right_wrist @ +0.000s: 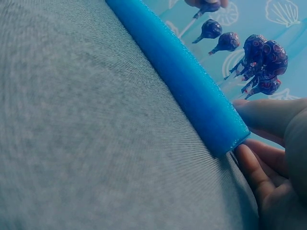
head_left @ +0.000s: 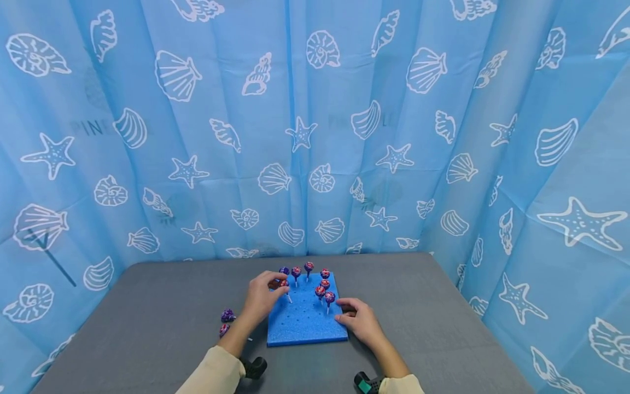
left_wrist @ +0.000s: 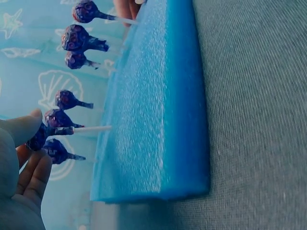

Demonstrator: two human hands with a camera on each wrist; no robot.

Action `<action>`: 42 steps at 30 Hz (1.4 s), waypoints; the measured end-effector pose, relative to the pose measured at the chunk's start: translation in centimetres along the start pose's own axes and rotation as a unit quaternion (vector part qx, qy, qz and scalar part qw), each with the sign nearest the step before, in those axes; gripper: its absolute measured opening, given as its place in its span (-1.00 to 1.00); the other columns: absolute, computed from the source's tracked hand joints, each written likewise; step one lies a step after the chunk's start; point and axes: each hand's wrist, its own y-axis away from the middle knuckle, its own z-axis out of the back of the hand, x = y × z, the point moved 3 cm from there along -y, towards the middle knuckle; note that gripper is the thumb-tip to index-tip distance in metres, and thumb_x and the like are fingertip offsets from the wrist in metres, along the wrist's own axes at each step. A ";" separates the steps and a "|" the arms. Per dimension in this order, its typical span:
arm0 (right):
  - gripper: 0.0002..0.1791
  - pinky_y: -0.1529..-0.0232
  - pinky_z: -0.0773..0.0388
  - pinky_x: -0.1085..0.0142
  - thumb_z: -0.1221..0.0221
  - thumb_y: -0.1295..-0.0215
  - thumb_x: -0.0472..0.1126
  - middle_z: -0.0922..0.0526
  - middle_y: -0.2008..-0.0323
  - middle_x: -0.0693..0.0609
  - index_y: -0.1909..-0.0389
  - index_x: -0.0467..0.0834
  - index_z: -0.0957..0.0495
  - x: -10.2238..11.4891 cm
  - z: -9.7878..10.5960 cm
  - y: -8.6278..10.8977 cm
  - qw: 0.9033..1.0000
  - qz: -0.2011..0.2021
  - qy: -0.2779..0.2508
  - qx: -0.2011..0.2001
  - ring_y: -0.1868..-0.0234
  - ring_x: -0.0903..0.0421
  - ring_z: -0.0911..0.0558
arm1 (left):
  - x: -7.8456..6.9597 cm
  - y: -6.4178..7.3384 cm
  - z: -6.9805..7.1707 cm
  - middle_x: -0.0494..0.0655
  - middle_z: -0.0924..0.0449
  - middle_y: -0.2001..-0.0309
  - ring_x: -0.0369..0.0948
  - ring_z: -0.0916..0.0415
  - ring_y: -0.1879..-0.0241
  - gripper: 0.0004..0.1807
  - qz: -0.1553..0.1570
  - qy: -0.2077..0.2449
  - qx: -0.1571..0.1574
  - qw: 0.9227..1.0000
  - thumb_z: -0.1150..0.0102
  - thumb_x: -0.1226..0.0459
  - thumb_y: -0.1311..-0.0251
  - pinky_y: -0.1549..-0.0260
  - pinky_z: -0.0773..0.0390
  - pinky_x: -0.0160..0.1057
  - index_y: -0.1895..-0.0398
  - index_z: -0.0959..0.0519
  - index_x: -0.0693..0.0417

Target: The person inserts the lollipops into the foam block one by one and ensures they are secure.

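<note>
With thumb and fingers, my left hand (head_left: 263, 295) pinches the wrapped head of a lollipop (left_wrist: 38, 136) over the left part of a blue foam board (head_left: 307, 328). The lollipop's white stick (left_wrist: 93, 128) points down to the board, its tip right at the surface. My right hand (head_left: 361, 323) holds the board's right edge, one digit at the top and another low at the side (right_wrist: 249, 165). Several lollipops in purple and red wrappers stand upright in the board, some along the back (head_left: 308, 267), others on the right (head_left: 330, 297). Rows of small holes dot the board.
Two loose lollipops, one darker purple (head_left: 228, 315) and one redder (head_left: 224, 330), lie on the grey tabletop (head_left: 162, 323) left of the board, partly behind my left forearm. A blue shell-patterned curtain (head_left: 295, 142) hangs behind the table and along its right side.
</note>
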 end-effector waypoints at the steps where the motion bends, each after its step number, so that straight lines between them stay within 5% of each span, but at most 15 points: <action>1: -0.63 0.11 -0.62 0.16 -0.33 -0.22 -0.27 -0.60 0.04 -0.15 -0.05 -0.24 -0.57 0.0 0.0 0.0 1.000 -0.001 0.000 0.000 0.13 0.01 -0.62 | 0.0 0.0 -0.1 -0.10 -0.60 0.22 -0.18 -0.57 0.26 -0.76 -0.004 0.003 -0.001 1.000 -0.41 0.31 -0.10 0.26 -0.64 -0.17 0.13 -0.69 0.09; 11: -0.63 0.11 -0.62 0.16 -0.33 -0.21 -0.28 -0.60 0.04 -0.15 -0.04 -0.25 -0.58 0.1 0.1 0.0 1.000 0.004 -0.001 -0.003 0.13 0.00 -0.62 | -0.8 -0.3 -0.9 -0.09 -0.61 0.23 -0.18 -0.56 0.26 -0.76 -0.020 0.005 0.005 1.000 -0.39 0.33 -0.12 0.26 -0.64 -0.17 0.12 -0.68 0.13; 18: -0.63 0.10 -0.62 0.16 -0.32 -0.23 -0.27 -0.60 0.03 -0.15 -0.05 -0.25 -0.57 0.2 0.1 0.1 1.000 0.004 0.001 0.001 0.12 0.00 -0.62 | -0.7 0.0 -1.2 -0.13 -0.60 0.22 -0.19 -0.56 0.23 -0.77 0.010 0.001 0.026 1.000 -0.38 0.32 -0.14 0.22 -0.64 -0.19 0.12 -0.69 0.06; 42: -0.63 0.10 -0.62 0.14 -0.33 -0.21 -0.27 -0.60 0.03 -0.16 -0.05 -0.25 -0.57 0.2 0.0 0.0 1.000 -0.008 0.001 0.000 0.11 -0.02 -0.62 | -0.2 0.2 -1.8 -0.14 -0.58 0.25 -0.16 -0.54 0.26 -0.77 0.012 0.003 0.027 1.000 -0.41 0.34 -0.09 0.27 -0.64 -0.22 0.15 -0.68 0.05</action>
